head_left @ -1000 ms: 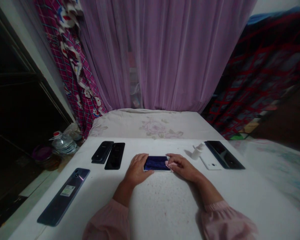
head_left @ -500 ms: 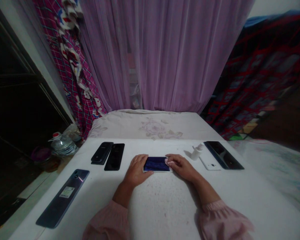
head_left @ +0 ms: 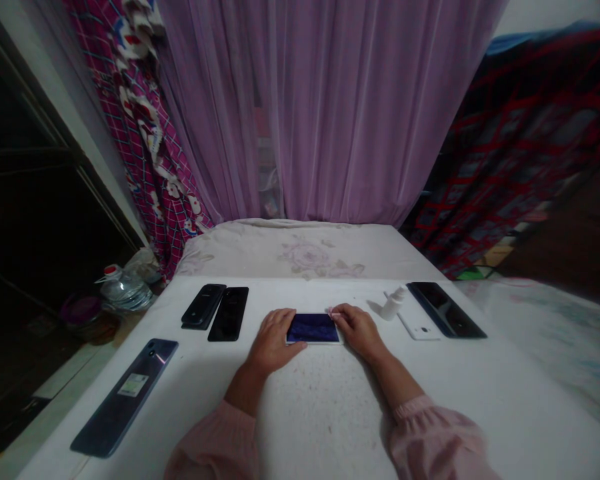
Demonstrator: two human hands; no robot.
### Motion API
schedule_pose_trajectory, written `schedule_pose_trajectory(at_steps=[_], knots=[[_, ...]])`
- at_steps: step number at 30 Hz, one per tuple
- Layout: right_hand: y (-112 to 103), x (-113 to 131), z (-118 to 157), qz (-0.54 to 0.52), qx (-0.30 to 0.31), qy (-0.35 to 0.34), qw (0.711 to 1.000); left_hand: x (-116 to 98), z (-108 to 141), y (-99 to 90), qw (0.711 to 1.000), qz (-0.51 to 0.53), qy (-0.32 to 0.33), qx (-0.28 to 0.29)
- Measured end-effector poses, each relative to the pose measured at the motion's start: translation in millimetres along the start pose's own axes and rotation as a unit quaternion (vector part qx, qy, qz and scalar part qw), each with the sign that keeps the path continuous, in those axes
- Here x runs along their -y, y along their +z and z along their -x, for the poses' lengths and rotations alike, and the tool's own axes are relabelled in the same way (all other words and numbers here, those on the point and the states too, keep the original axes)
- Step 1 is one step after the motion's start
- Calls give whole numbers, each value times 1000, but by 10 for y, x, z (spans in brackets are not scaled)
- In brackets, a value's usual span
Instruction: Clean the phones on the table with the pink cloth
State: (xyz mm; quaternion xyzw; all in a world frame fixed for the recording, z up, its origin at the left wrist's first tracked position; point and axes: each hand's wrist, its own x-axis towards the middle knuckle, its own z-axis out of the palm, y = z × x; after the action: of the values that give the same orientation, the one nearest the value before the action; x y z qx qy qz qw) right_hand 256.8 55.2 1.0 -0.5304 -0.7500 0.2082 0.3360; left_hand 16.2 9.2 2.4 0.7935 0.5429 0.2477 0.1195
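Observation:
A white-edged smartphone (head_left: 311, 328) lies sideways on the white table, its dark blue screen facing up. My left hand (head_left: 273, 340) grips its left end, thumb along the near edge and fingers at the far edge. At the phone's right end, my right hand (head_left: 357, 330) is closed on a small pinkish cloth (head_left: 333, 312), mostly hidden by the fingers, at the far right corner. To the right stand a white spray bottle (head_left: 393, 303) and, lying beside it, a white phone (head_left: 420, 325).
Two dark phones (head_left: 203, 305) lie overlapping at the left, next to a black phone (head_left: 229, 313). Nearer me is a blue-grey phone (head_left: 125, 398) with a label. Another dark phone (head_left: 446, 310) lies far right. A water bottle (head_left: 125, 288) stands beyond the table's left edge.
My right hand has shifted slightly toward the far edge of the phone, carrying the cloth from the screen's right part to its far right corner. My left hand stays in place.

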Motion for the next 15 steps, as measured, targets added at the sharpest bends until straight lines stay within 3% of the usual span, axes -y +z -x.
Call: schedule_pose_trajectory(at_steps=[4, 10, 12, 15], knots=[[-76, -15, 17, -48, 27, -21, 998, 0, -1, -5, 1000, 5, 1, 0], [-281, -60, 79, -142, 152, -87, 974, 9, 2, 12, 1000, 1, -3, 2], [-278, -61, 84, -135, 152, -93, 975, 9, 0, 12, 1000, -4, -5, 6], [-180, -47, 68, -101, 89, -74, 988, 8, -3, 7, 1000, -5, -5, 9]])
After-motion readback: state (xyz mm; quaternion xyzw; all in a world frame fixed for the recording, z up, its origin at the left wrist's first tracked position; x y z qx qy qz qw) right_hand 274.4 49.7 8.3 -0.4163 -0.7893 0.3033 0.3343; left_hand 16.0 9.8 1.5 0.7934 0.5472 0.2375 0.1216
